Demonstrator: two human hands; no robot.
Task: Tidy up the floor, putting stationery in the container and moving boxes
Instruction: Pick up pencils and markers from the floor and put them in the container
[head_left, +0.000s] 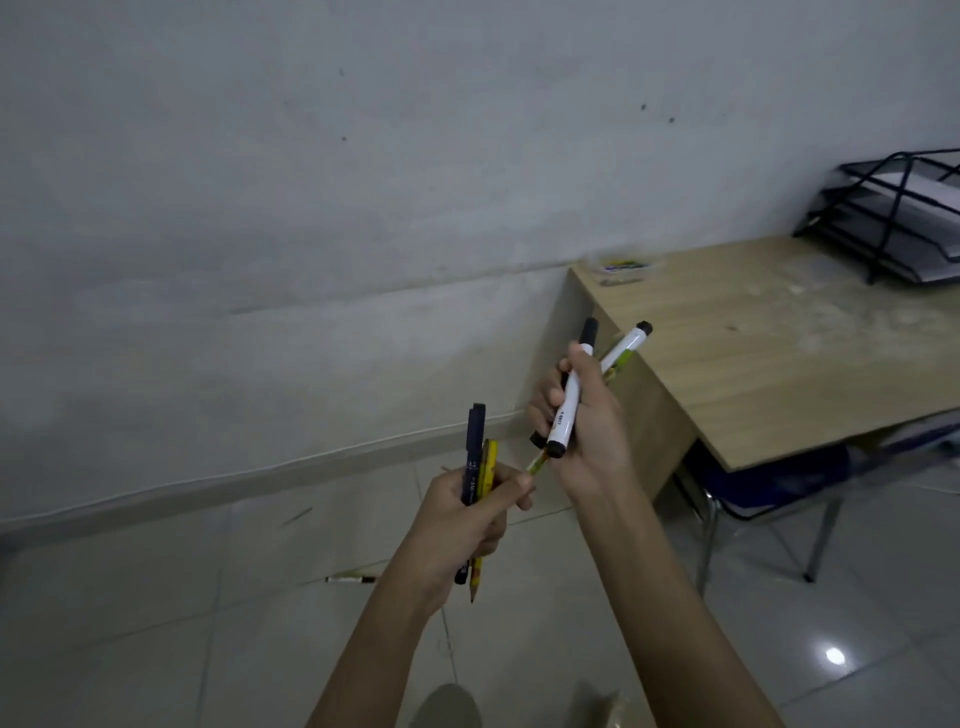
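Mostly grey wall (311, 182) up top, pale tiled floor (156, 623) below. Wooden desk (779, 364) at right, against the wall. Black wire paper tray (893, 223) at its far right edge; chair (769, 488) tucked under its near edge.

Raised beside the desk's left edge, the right hand (582, 415) wraps its fingers round two white markers (566, 410), black-capped, crossed. Lower and just beside it, the left hand (467, 514) curls round a dark pen (474, 447) and a yellow pencil (488, 467), both upright, pencil tip down. Left fingertips meet a thin green-yellow end below the right hand; cannot tell which hand holds it.

Small clear container (623, 270) on the desk's far left corner, coloured items inside. One stray marker (350, 578) lies on the floor near the wall.
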